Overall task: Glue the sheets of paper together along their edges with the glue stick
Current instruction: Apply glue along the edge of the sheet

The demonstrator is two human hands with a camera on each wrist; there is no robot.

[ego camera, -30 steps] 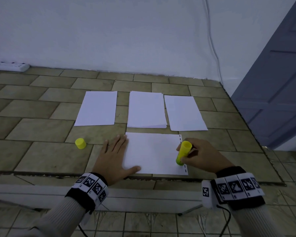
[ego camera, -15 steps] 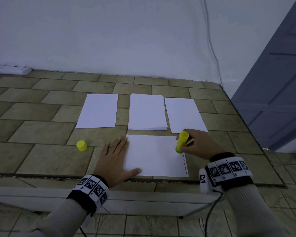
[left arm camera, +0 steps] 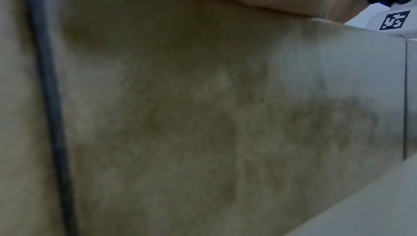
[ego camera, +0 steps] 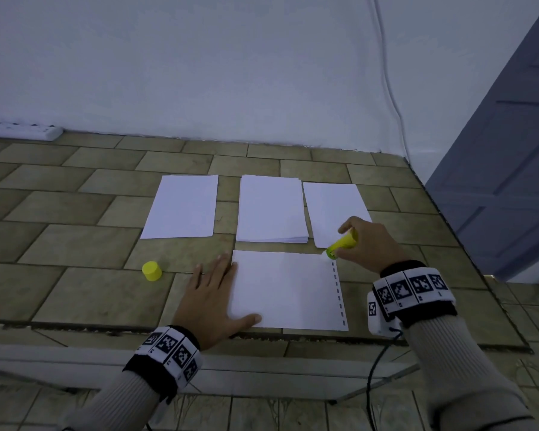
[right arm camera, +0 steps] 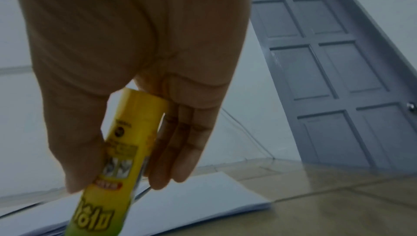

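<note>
A white sheet (ego camera: 287,290) with a dashed line down its right edge lies on the tiled floor in front of me. My left hand (ego camera: 212,293) rests flat on its left edge, fingers straight. My right hand (ego camera: 367,244) grips the yellow glue stick (ego camera: 343,244), tilted, with its tip at the sheet's far right corner. In the right wrist view the thumb and fingers wrap the glue stick (right arm camera: 121,150). The left wrist view shows only blurred tile (left arm camera: 180,115) close up. Its yellow cap (ego camera: 151,270) stands on the floor left of my left hand.
Beyond the near sheet lie a single sheet (ego camera: 182,206), a stack of sheets (ego camera: 271,209) and another sheet (ego camera: 333,209) in a row. A power strip (ego camera: 22,129) lies by the wall at left. A grey door (ego camera: 504,169) stands at right. A cable (ego camera: 389,88) runs down the wall.
My right hand has drawn the glue stick away from me along the sheet's right edge, from near its front to its far corner. The left hand has stayed put.
</note>
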